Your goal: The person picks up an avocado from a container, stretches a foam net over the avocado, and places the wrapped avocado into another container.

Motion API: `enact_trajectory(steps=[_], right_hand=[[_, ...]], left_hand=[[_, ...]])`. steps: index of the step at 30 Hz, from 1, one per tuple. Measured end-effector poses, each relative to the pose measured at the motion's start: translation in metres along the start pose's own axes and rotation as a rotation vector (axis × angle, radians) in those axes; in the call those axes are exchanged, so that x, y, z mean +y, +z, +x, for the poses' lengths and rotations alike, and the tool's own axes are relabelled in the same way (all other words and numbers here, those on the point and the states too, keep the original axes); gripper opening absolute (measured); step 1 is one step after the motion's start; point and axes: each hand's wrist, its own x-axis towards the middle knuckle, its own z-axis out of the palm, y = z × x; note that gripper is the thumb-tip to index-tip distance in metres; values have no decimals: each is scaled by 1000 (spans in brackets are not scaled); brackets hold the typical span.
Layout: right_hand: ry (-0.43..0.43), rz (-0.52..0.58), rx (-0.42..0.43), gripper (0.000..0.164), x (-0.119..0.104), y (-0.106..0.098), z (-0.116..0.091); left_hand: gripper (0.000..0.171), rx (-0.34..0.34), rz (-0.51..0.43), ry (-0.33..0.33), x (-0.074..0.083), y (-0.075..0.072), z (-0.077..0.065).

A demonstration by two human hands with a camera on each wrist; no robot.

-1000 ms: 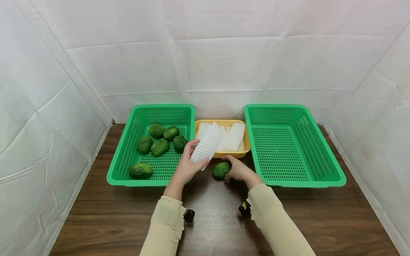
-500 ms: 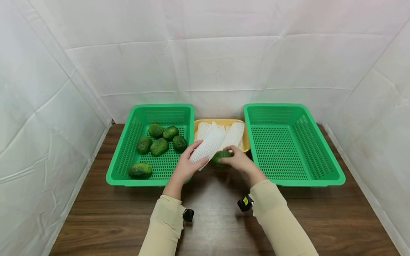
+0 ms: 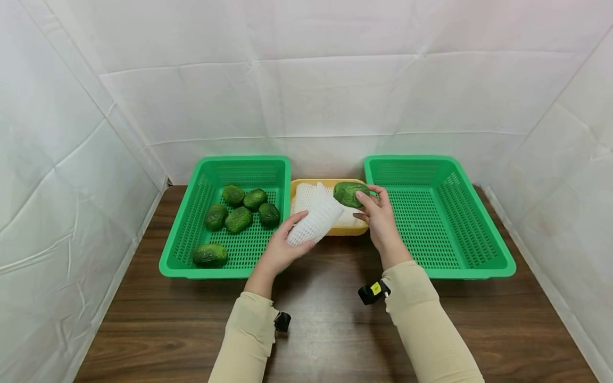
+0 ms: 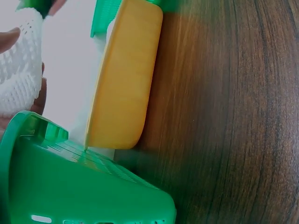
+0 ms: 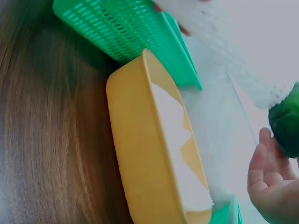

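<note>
My left hand [image 3: 280, 250] grips a white foam net sleeve [image 3: 316, 218], its fingers on one side and thumb on the other. The sleeve tilts up to the right over the front of the yellow basket [image 3: 345, 232]. My right hand [image 3: 383, 223] pinches a dark green avocado [image 3: 349, 194] between thumb and fingers, above that basket's right part. In the right wrist view the avocado [image 5: 286, 122] is right at the sleeve's end [image 5: 268, 95]. The left wrist view shows the sleeve [image 4: 21, 70] between thumb and fingers.
More foam sleeves [image 3: 304, 194] lie in the yellow basket. On the left, a green basket [image 3: 165, 260] holds several avocados [image 3: 239, 219]. Another green basket [image 3: 507, 266] stands on the right. All sit on a dark wooden table [image 3: 325, 330] before white sheeting [image 3: 330, 106].
My right hand has taken the avocado from the table, lifting it up and right to the sleeve's upper end. My left hand has stayed nearly in place with the sleeve.
</note>
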Motion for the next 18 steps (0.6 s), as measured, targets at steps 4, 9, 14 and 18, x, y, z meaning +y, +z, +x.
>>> enact_trajectory(steps=[4,9,14,18], right_hand=[[-7,-3,-17,28,0,0,-2],[16,-35,10,30,2,0,-3],[42,-103,17,36,3,1,-1],[42,-137,-3,40,4,3,-1]], left_hand=[[62,3,36,16,1,1,-1],[63,12,33,26,-10,2,4],[66,25,39,48,-38,4,13],[65,26,62,62,-39,4,13]])
